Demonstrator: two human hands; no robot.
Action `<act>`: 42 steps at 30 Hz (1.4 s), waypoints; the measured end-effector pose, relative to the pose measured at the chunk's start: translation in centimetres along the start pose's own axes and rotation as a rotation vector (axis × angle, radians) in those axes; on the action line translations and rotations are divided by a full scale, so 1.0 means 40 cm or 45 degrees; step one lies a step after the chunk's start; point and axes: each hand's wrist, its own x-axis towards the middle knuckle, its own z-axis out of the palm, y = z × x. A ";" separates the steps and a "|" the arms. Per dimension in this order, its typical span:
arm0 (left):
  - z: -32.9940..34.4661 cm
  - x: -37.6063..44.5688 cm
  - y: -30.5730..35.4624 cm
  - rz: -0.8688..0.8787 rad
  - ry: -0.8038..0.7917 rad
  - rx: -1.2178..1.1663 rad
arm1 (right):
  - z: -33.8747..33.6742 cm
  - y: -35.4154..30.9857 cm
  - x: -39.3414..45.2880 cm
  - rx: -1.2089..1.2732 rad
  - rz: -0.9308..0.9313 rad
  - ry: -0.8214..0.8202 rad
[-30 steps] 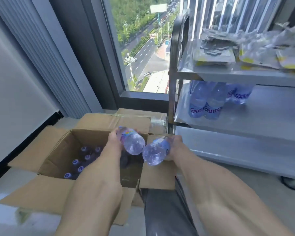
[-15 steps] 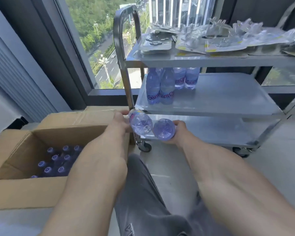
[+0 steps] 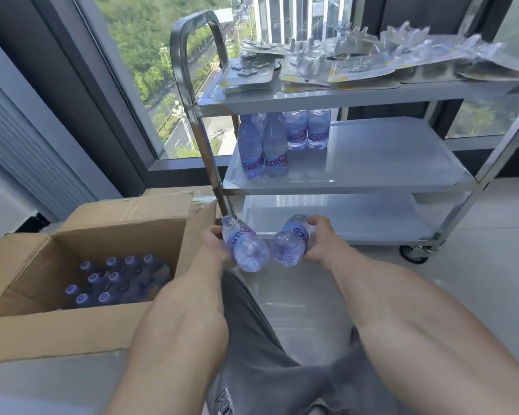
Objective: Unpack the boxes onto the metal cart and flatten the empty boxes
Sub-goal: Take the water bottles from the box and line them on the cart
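Observation:
My left hand [image 3: 212, 245] grips one water bottle [image 3: 246, 248], and my right hand [image 3: 319, 239] grips a second water bottle [image 3: 289, 242]. Both bottles lie nearly level, bases toward me, in front of the metal cart's bottom shelf [image 3: 357, 217]. The open cardboard box [image 3: 72, 327] stands on the floor at my left, with several capped bottles [image 3: 114, 281] upright inside. Several more bottles [image 3: 276, 142] stand at the left end of the cart's middle shelf [image 3: 372, 163].
Clear plastic blister packs [image 3: 342, 61] cover the cart's top shelf. The cart's handle [image 3: 189, 58] rises beside a tall window. A caster wheel [image 3: 414, 253] sits at the cart's near right corner. My grey-trousered leg [image 3: 252, 339] stretches along the pale floor between box and cart.
Both hands carried their bottles from above the box to the right, to the front of the cart's bottom shelf. My view swung right, bringing the whole cart into sight.

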 end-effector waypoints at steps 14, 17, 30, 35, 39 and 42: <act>0.131 -0.056 0.026 -0.056 -0.196 0.245 | 0.027 -0.067 -0.036 -0.334 -0.442 0.067; 0.176 -0.076 0.008 -0.013 -0.248 0.283 | 0.016 -0.066 -0.051 -0.359 -0.472 0.061; 0.377 -0.122 0.053 0.574 -0.256 0.812 | -0.033 -0.197 -0.080 -0.615 -0.933 0.400; 0.478 -0.091 0.079 0.730 -0.138 0.961 | -0.055 -0.285 -0.076 -0.702 -1.081 0.514; 0.549 -0.055 0.091 0.876 -0.145 0.983 | -0.049 -0.334 -0.060 -0.778 -1.217 0.620; 0.600 -0.050 0.113 0.935 -0.137 0.980 | -0.039 -0.355 -0.042 -0.862 -1.275 0.640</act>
